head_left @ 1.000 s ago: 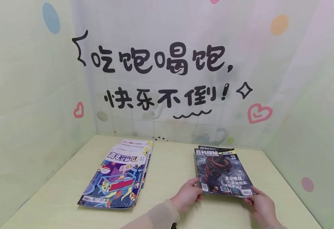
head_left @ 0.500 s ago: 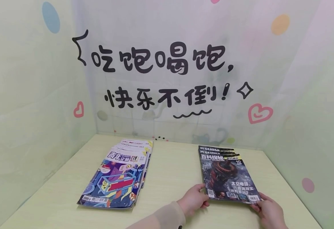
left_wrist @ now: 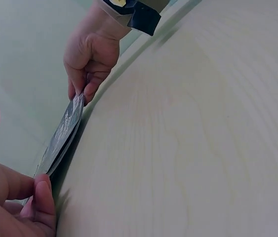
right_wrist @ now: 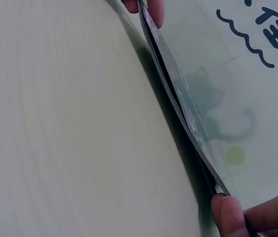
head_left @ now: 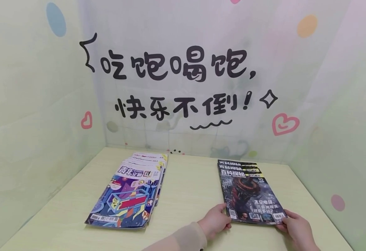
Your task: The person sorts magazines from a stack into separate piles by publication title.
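A dark magazine (head_left: 248, 198) with white lettering and a red ring on its cover lies topmost on a stepped stack at the right of the table. Behind its top edge show the title strips of other dark magazines (head_left: 233, 164). My left hand (head_left: 215, 220) pinches its near left corner, thumb above and fingers beneath. The near right corner is pinched by my right hand (head_left: 297, 228). In the left wrist view, the magazine's near edge (left_wrist: 62, 136) is raised off the table between both hands. The right wrist view shows a dark gap between layers along this edge (right_wrist: 178, 106).
Another stepped stack of magazines (head_left: 129, 195), purple and white on top, lies on the left of the pale wooden table (head_left: 183, 188). Fabric walls with printed writing (head_left: 189, 66) and coloured dots enclose the back and sides.
The dark top magazine has come toward me and slightly right, uncovering more title strips behind it. Both hands have moved with it, still at its corners. The left stack has not moved.
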The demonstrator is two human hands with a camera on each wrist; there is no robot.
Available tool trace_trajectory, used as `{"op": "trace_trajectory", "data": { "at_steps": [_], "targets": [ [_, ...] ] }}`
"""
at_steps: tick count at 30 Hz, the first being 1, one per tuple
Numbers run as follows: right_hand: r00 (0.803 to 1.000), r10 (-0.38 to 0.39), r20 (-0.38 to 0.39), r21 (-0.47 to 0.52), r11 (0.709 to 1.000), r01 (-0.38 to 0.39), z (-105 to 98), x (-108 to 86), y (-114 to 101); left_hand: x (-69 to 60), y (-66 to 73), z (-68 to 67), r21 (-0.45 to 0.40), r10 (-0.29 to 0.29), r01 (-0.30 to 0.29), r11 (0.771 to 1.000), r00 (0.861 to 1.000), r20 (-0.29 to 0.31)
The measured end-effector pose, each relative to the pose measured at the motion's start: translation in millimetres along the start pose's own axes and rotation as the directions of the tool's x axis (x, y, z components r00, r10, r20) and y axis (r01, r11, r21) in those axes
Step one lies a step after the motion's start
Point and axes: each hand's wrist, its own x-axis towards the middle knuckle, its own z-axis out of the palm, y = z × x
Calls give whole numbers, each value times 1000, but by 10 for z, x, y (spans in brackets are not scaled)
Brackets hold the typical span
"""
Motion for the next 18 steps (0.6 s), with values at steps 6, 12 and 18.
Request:
{"op": "trace_trajectory", "data": {
  "at_steps": [6,12,18],
  "targets": [
    [992,-114,47,-402,907,123,-93,38,-22,4,9,36,29,-12,12,1000,1000,-17],
    [979,-173,106,-635,746,201,-177,66,-47,-6,45,57,64,-16,18,998,1000,-24],
    [970,-197,142,-704,669,239,-186,71,-49,-3,72,68,92,-46,50,995,998,-42]
  ]
}}
